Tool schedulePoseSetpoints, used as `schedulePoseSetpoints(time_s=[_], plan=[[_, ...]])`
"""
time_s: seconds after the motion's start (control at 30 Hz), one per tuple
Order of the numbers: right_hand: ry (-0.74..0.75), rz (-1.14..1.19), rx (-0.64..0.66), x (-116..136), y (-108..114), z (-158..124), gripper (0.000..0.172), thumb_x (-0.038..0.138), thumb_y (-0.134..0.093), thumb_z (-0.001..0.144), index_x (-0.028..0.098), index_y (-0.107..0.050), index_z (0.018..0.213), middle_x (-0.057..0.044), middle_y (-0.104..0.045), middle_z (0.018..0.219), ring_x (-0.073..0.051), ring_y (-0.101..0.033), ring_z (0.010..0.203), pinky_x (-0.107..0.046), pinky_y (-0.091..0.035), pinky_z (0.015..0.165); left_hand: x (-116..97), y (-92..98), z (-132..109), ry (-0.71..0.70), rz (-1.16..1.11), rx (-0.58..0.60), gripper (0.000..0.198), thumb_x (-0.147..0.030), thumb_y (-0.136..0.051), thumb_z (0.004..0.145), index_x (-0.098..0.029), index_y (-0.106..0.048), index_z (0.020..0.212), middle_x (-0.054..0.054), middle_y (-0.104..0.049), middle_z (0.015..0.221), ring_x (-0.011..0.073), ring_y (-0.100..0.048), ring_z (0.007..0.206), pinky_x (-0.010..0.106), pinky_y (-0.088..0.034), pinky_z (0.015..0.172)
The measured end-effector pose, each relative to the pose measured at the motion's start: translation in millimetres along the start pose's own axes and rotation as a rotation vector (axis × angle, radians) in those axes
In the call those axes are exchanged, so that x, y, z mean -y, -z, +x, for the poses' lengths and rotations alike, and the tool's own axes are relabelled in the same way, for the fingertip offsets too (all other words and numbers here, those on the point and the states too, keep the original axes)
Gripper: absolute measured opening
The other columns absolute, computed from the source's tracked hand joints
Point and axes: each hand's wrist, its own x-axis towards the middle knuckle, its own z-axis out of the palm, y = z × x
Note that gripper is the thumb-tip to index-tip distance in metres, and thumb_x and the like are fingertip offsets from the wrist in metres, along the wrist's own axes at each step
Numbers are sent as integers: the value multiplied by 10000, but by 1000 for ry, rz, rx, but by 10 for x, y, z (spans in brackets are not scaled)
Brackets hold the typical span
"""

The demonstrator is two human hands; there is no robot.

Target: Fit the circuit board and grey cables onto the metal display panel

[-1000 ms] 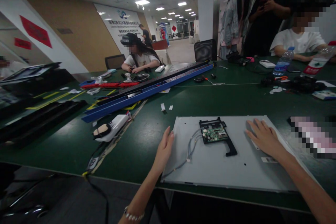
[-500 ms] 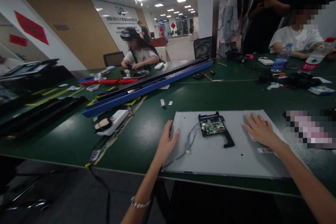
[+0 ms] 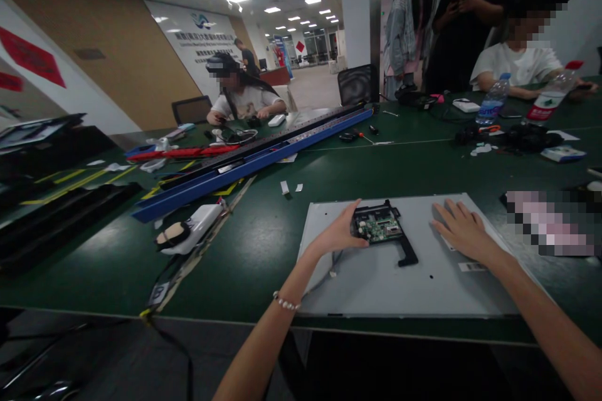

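A flat grey panel (image 3: 376,291) lies on the green table. On it sits a black bracket (image 3: 408,250) with a green circuit board (image 3: 382,229) in it. My left hand (image 3: 335,232) is at the bracket's left side, thumb and fingers apart around that edge; whether they press on it, I cannot tell. Grey cables (image 3: 333,266) run from the board's left side, partly hidden behind this hand. My right hand (image 3: 463,232) lies flat on the panel's right part, fingers spread, near a white label (image 3: 471,267).
A long blue rail (image 3: 254,163) crosses the table beyond the panel. To the left lies a white device (image 3: 200,225) with a black cable. Plastic bottles (image 3: 493,100) stand at the back right. A person (image 3: 244,97) sits across the table, others are at the right.
My left hand has moved right and inward, from the panel's left edge to the bracket's left side. My right hand stays on the panel. The view has turned slightly right.
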Motion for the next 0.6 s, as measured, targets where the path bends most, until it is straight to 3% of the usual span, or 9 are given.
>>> schedulePoseSetpoints(time_s=[0.13,0.37,0.6], plan=[[-3,6,22,1,33,2,653,553,-214,960,192,-405,1470,-180,-318,1562,-405,-254,1429,-597,-263,1087,14,-71,21,-30,-7,-12,1151,-315,-816,597,-176,-190,1553,192,-254,1566,363,-255,1439,517,-149,1199],[3,-19,14,-11,32,13,627,531,-218,970,190,-410,1460,-181,-335,1549,-403,-286,1410,-593,-288,1076,-146,-291,-36,-63,17,53,1143,-362,-807,608,-149,-188,1546,204,-239,1567,367,-251,1439,530,-158,1194],[21,-59,3,-43,41,1,627,520,-214,975,181,-405,1467,-190,-349,1538,-411,-311,1393,-587,-312,1061,-216,-383,-78,-38,49,59,1138,-362,-800,609,-133,-188,1540,194,-248,1572,355,-251,1444,503,-153,1204]])
